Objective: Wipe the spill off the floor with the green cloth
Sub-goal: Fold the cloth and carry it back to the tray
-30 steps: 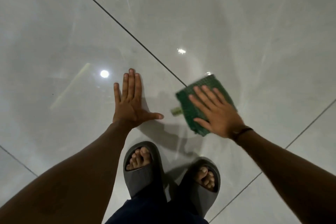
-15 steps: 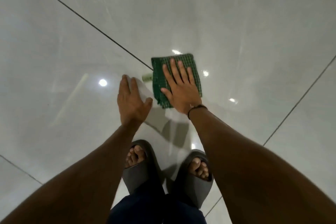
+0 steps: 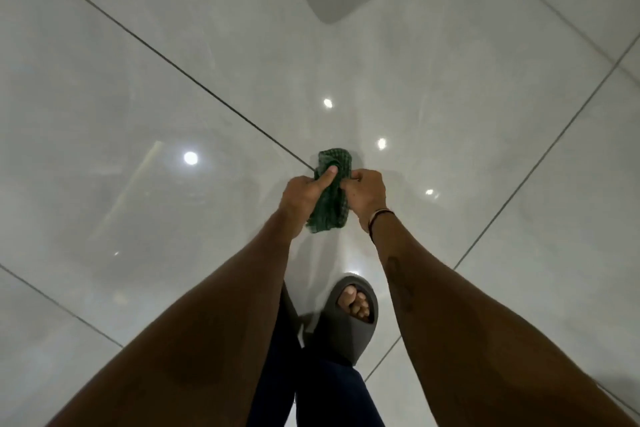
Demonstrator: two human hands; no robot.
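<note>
Glossy pale tiled floor with dark grout lines mirrors ceiling lights; above it, left hand and right hand both grip the bunched green cloth

Both arms extended forward, hands together at centre. Left hand fisted, thumb on top. Right hand curled beside it, band on wrist. Both gripping the green cloth.
</note>
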